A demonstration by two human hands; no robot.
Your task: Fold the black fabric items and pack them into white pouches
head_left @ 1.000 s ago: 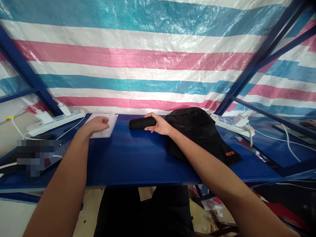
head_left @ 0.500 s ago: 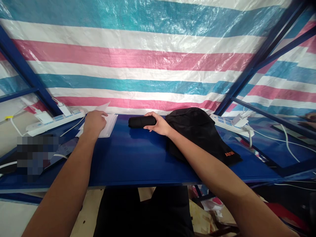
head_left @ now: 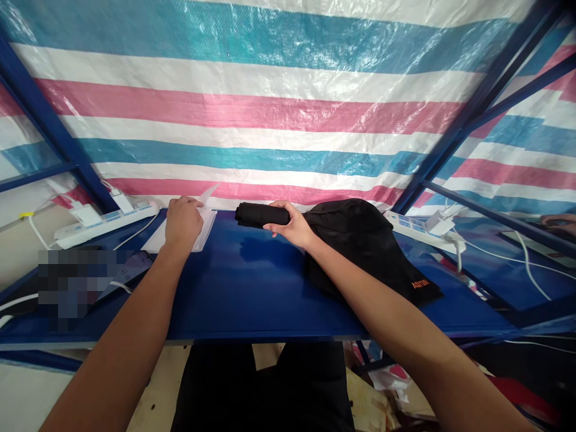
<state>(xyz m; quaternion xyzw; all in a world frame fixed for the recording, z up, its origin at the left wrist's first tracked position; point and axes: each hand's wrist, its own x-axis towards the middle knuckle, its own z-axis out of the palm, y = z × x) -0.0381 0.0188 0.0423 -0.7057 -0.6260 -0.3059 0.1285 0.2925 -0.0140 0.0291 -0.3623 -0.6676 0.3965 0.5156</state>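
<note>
Currently | right hand [head_left: 291, 223]: grip wrapped round black roll [head_left: 256, 215], just above blue counter [head_left: 252, 294] | left hand [head_left: 183, 223]: grip pinching translucent sheet [head_left: 209, 193] over pale stack [head_left: 206, 228] | black cloth [head_left: 360, 240]: on counter, right of roll

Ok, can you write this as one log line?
left hand: at white stack | right hand: holding black roll | nearby: black cloth

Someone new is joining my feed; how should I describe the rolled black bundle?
Start at the blue table in front of the striped sheet. Toward its back, the person's right hand grips one end of a black roll. Unlike the wide black cloth with orange lettering to its right, this is a compact cylinder with no lettering in view.
</note>
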